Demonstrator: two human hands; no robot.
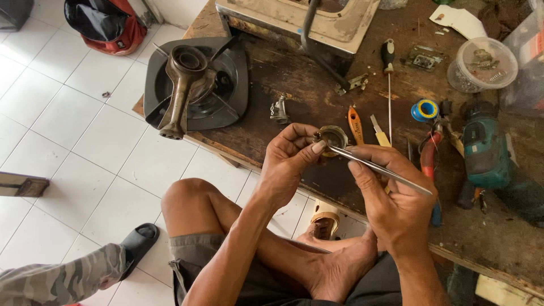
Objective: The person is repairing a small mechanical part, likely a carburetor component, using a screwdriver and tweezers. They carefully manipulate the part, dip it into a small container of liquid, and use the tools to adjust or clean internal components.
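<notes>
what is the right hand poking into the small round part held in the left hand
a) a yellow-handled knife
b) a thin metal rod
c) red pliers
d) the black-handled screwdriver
b: the right hand grips a thin metal rod whose tip meets the small round metal part pinched in the left hand; the black-handled screwdriver lies on the wooden table.

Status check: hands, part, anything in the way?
Left hand pinches small round metal cap. Right hand holds thin metal rod, tip at cap. Nothing between.

Small round brass cap [332, 137], thin steel rod [378, 169] touching it.
</notes>
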